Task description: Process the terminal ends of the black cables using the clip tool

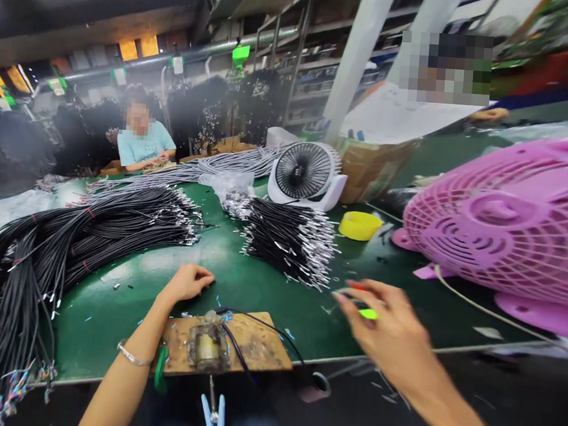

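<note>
My left hand (pixel 191 283) rests low over the green table, its fingers curled together; whether anything is inside them is hidden. On the right, my right hand (pixel 393 324) is closed around a small hand tool (pixel 367 313) with red, black and yellow-green parts, blurred by motion. Between my hands lies a bundle of short black cables (pixel 287 239) with stripped white ends. Below my left hand, a small motor-like device (pixel 208 344) sits on a wooden board (pixel 265 348) at the table edge. A light-blue clip (pixel 213 416) hangs under the device.
Long black cable bundles (pixel 88 225) cover the left side. A small white fan (pixel 306 174) and a yellow tape roll (pixel 359 225) stand behind the short cables. A large pink fan (pixel 502 222) fills the right. Across the table sits a person in light blue (pixel 145 142).
</note>
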A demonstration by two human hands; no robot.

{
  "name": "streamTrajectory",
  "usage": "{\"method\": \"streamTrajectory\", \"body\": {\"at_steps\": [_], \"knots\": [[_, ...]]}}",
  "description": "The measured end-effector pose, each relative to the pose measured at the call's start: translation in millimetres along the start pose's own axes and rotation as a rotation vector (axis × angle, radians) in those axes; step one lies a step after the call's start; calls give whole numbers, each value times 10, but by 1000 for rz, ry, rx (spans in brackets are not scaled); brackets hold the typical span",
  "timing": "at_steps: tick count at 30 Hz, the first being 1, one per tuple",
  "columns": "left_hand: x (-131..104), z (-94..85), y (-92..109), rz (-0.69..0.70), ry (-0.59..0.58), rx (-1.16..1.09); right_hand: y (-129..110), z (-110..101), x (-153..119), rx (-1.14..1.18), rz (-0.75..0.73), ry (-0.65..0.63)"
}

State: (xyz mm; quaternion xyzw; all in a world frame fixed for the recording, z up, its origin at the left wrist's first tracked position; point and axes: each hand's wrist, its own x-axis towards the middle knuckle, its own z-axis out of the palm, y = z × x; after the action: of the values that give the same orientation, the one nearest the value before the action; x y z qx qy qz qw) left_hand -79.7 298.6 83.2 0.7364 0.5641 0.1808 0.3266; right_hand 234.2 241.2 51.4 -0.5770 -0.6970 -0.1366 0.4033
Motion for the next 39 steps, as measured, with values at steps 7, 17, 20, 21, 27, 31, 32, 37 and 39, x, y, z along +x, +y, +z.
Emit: {"method": "streamTrajectory", "body": {"at_steps": [7,17,20,21,27,31,32,37,39], "knots": [[-15,-30,21,-28,-20,-12,-698,344,282,403,-392,-92],[42,-8,-48,-56,-34,23,-198,16,1070,430,33,405],[51,-17,-45,-79,-79,36,306,-59,1542,209,401,389],[54,-18,-46,-86,-87,40,466,-46,1690,186,453,361],[79,-7,-138,-76,-70,52,1096,277,2338,117,628,224],[110,20,-267,-59,-39,58,1298,526,2560,113,668,137],[121,28,-297,-58,-31,59,1335,587,2584,116,675,117],[151,50,-359,-80,-20,54,1466,896,2498,140,708,50],[140,47,-335,-90,-28,45,1505,1004,2420,156,724,38]]}}
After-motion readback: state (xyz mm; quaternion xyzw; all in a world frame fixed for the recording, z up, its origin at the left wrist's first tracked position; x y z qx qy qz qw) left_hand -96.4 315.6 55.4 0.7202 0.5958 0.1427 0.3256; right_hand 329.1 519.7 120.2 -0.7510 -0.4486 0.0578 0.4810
